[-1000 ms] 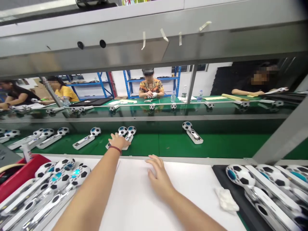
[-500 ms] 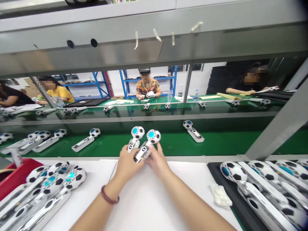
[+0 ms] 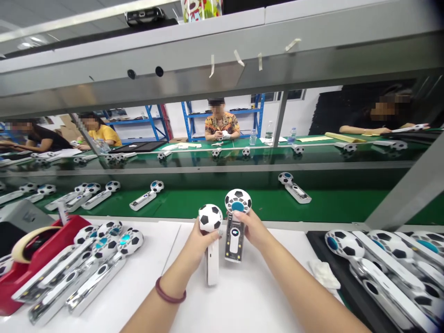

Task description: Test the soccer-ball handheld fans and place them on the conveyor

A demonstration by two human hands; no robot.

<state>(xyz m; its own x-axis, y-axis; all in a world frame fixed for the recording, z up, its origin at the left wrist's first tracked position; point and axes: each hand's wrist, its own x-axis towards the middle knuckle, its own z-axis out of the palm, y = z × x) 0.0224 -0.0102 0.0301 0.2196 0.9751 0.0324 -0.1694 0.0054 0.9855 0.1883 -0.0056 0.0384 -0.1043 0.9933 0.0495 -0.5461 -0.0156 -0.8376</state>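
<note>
My left hand [image 3: 199, 245] is closed round the neck of a device with a soccer-ball head and white handle [image 3: 212, 266]; its plain white side faces me. In my right hand [image 3: 255, 226] is a second soccer-ball-headed device [image 3: 234, 240], gripped just below the ball. Its clear front, with a round dark display and a blue disc in the ball, is turned to me. Both hang upright side by side above the white work surface [image 3: 194, 310], heads up, with a small gap between them.
Several similar devices [image 3: 100, 273] lie at left by a red tape dispenser [image 3: 45, 259]. More fill a black tray [image 3: 321, 245] at right, beside a crumpled white cloth [image 3: 324, 274]. Others lie on the green conveyor [image 3: 208, 185]. A metal post [image 3: 402, 185] stands right; people sit opposite.
Both devices have come back from the conveyor edge toward me and stand more upright. The left one is turned to its plain side, and the two are farther apart. The view has shifted.
</note>
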